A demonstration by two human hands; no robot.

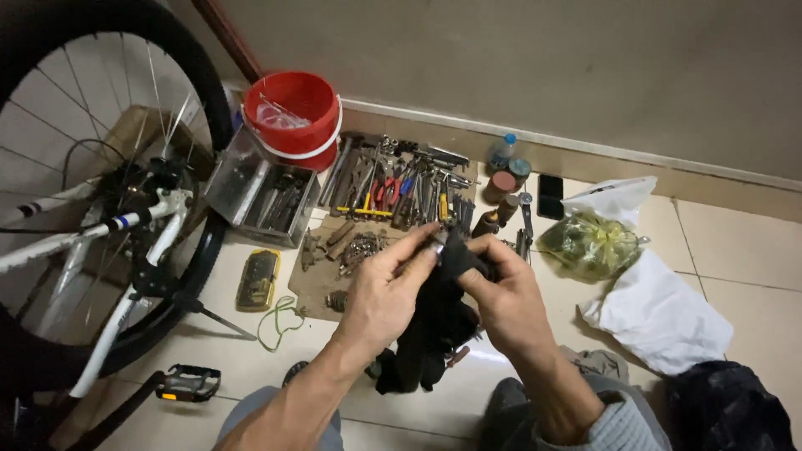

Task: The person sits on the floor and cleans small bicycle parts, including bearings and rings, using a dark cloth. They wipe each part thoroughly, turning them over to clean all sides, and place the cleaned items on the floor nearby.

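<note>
Black cloth [430, 330]: held up in mid-frame above the tiled floor [735, 250], gripped by both hands, lower end hanging down near the knees. A small shiny metal part [436, 240] sits at the top of the cloth; kind cannot be told.

Left hand [380, 292]: fingers curled, thumb and fingertips pinched shut on the cloth's upper edge at the metal part.

Right hand [505, 292]: fingers closed round the cloth's top from the right, touching the left fingertips.

Surroundings: far of the hands, a row of hand tools [393, 184] lies on cardboard against the wall. Red bucket [292, 117] far left, just behind a clear tray [259, 192] of tools. Yellow meter [257, 278] left of the cardboard; green cord [276, 321] near it. Bike wheel [100, 167] and white frame [125, 221] at left edge; pedal [188, 384] on the floor, near left. Right: green bag [593, 242], white paper [660, 313].
</note>
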